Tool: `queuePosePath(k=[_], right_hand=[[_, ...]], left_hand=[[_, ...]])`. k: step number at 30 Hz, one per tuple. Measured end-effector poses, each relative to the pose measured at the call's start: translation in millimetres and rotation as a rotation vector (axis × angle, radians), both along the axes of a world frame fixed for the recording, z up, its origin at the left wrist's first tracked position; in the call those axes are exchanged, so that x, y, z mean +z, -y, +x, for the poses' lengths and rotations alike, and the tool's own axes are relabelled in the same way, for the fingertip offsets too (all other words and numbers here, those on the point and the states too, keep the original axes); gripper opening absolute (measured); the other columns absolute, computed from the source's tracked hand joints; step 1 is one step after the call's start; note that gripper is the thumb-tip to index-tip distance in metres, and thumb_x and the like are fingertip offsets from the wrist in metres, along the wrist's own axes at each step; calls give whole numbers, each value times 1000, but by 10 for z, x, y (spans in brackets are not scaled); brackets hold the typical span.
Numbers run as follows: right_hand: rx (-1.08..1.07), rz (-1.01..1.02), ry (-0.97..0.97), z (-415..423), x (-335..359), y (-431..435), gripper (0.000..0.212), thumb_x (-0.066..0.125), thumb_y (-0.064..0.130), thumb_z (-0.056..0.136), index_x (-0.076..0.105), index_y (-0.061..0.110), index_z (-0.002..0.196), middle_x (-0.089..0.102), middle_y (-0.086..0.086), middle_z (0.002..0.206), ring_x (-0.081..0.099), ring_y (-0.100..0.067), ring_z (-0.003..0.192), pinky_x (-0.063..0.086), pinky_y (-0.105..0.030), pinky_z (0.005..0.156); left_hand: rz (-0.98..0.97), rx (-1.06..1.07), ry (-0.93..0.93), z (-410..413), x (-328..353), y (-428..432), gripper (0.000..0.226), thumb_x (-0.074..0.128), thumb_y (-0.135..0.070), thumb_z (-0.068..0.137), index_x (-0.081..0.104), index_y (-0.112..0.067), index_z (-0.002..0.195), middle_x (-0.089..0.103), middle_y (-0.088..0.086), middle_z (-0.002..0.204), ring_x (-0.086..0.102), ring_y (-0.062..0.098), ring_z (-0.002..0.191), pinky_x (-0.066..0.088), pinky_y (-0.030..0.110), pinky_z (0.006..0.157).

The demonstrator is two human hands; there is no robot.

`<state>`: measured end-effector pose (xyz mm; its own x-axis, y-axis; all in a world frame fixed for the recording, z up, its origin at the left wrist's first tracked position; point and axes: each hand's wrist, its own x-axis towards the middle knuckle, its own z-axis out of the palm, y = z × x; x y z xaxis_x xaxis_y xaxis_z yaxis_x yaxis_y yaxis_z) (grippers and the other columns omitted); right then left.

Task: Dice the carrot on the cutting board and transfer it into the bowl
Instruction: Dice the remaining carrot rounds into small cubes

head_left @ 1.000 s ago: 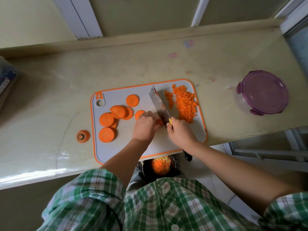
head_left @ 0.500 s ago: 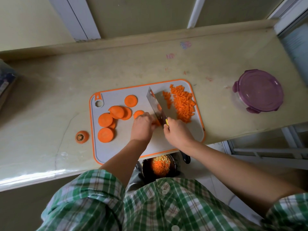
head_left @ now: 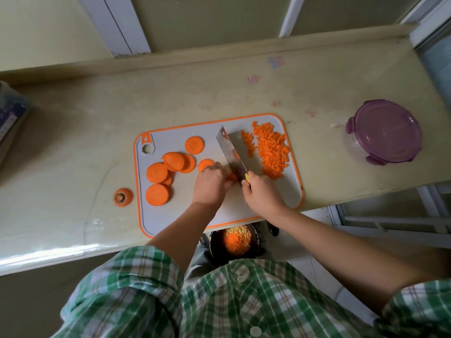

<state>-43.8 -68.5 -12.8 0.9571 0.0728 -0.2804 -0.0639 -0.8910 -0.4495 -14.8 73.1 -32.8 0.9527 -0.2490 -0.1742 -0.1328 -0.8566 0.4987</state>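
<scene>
A grey cutting board with an orange rim (head_left: 170,223) lies on the counter. Several round carrot slices (head_left: 157,173) lie on its left half, and a heap of diced carrot (head_left: 271,150) covers its far right corner. My right hand (head_left: 262,195) grips the handle of a cleaver (head_left: 233,152), whose blade stands on the board between the slices and the dice. My left hand (head_left: 211,182) has curled fingers holding carrot pieces (head_left: 231,177) against the blade's left side. A dark bowl (head_left: 234,241) with diced carrot sits below the counter edge, near my body.
A cut-off carrot top (head_left: 122,196) lies on the counter left of the board. A round container with a purple lid (head_left: 385,131) stands at the right. A box (head_left: 9,118) sits at the far left. The counter's front edge runs just under the board.
The cleaver and both hands have stayed at the same spot on the board with small chopping shifts. The slices and the dice heap have not moved.
</scene>
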Motion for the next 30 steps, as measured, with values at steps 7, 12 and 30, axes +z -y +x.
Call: queuePosePath(k=[7, 12, 30], right_hand=[[26, -5, 42, 31, 156, 45, 18, 45, 17, 96, 55, 2, 91, 63, -24, 80, 60, -41, 77, 27, -34, 58], [40, -18, -4, -3, 158, -6, 17, 44, 16, 96, 54, 4, 90, 62, -22, 81, 59, -40, 78, 31, -33, 58], [-19, 5, 6, 46, 41, -72, 14, 44, 18, 96, 47, 11, 85, 63, -23, 80, 59, -41, 76, 28, -34, 57]], left_hand=[[93, 9, 72, -44, -28, -46, 26, 74, -36, 79, 70, -14, 91, 57, 10, 81, 58, 33, 78, 42, 38, 63], [156, 13, 34, -29, -64, -38, 15, 68, -28, 84, 72, -14, 88, 59, 10, 85, 58, 31, 85, 38, 36, 67], [73, 58, -50, -5, -67, -32, 13, 68, -22, 81, 74, -11, 84, 59, 14, 83, 57, 32, 82, 38, 36, 66]])
